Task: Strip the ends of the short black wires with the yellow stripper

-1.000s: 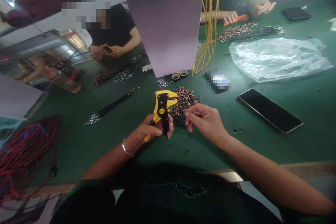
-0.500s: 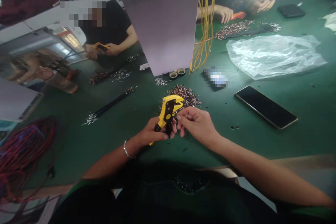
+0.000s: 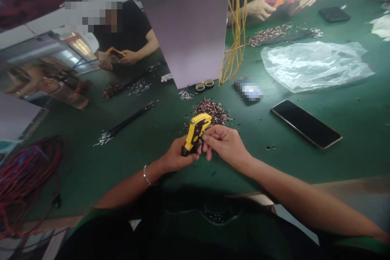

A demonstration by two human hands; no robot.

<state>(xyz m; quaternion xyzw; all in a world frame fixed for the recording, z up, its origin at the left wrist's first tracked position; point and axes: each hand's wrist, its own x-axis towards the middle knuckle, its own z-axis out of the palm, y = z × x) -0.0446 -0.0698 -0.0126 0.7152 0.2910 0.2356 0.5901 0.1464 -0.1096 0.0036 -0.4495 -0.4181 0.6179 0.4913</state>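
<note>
2 hands met over the green felt table (image 3: 304,162): our left hand (image 3: 175,157) wrapped tight around 1 yellow-and-black wire stripper (image 3: 195,134), its long axis tilted up and away, head toward the pile of cut wire bits (image 3: 213,110). Our right hand (image 3: 224,143) pinched something at the head, too small to tell. We counted 1 glossy flat black phone (image 3: 305,123), 1 crinkled clear plastic bag (image 3: 313,64) and 2 tape rolls (image 3: 204,85).
</note>
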